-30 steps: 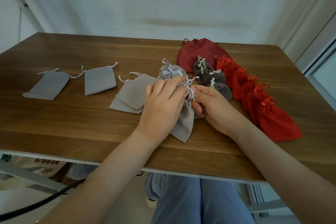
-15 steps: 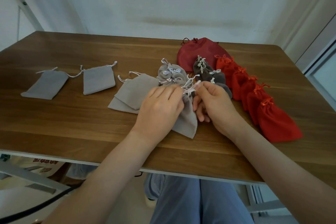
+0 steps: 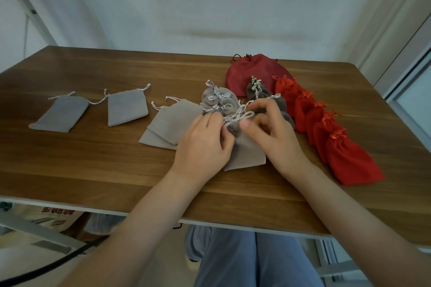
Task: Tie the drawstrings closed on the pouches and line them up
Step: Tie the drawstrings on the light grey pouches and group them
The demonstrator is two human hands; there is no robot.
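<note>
A light grey pouch [image 3: 247,154] lies in the middle of the wooden table [image 3: 93,170], its neck gathered between my hands. My left hand [image 3: 203,147] pinches the white drawstring [image 3: 240,116] at the neck. My right hand [image 3: 272,133] holds the string's loops from the other side. Just behind, two tied grey pouches [image 3: 218,100] overlap. Dark grey tied pouches [image 3: 257,92] and a row of several tied red pouches [image 3: 326,128] run along the right. Untied grey pouches lie flat to the left: a stacked pair [image 3: 170,123], one [image 3: 127,109] and another [image 3: 60,115].
A large dark red pouch [image 3: 247,72] sits at the back behind the rows. The table's front edge [image 3: 140,213] is close to my lap. A white wall stands behind the table, and a black cable runs below at the left.
My hands have shifted slightly toward the far side with the pouch. The drawstring loops now stand out between my fingers, and my right hand has opened its grip around them.
</note>
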